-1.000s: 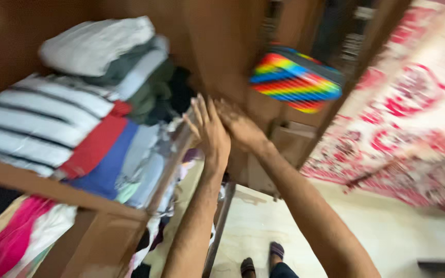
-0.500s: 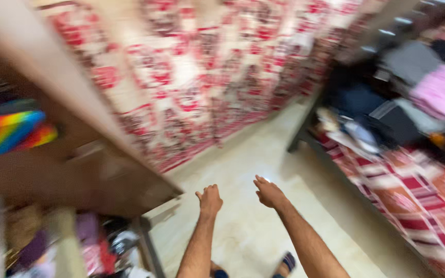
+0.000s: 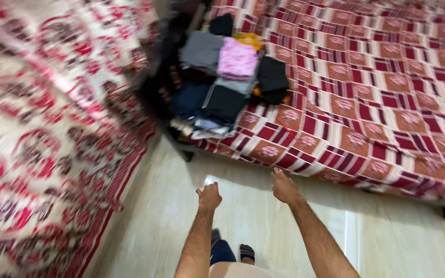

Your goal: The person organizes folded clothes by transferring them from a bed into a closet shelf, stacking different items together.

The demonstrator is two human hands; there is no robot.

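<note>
My left hand (image 3: 209, 196) hangs over the pale tiled floor (image 3: 243, 216) with its fingers curled into a loose fist, holding nothing. My right hand (image 3: 284, 186) is a little to the right of it, fingers bent downward and slightly apart, also holding nothing. Both hands are just short of the near edge of a bed (image 3: 387, 103) covered in a red, maroon and white checked sheet. On the bed's near left corner lie piles of folded clothes (image 3: 227, 77): grey, pink, black, dark blue and a bit of yellow.
A red and cream patterned curtain or cloth (image 3: 47, 134) fills the left side, down to the floor. My feet in sandals (image 3: 245, 252) show at the bottom. The bed frame's dark leg (image 3: 186, 152) stands at the corner near the clothes.
The view has swung from the wardrobe shelves across the room to the bed. My hands left the wardrobe and dropped lower in front of me, with nothing in them.
</note>
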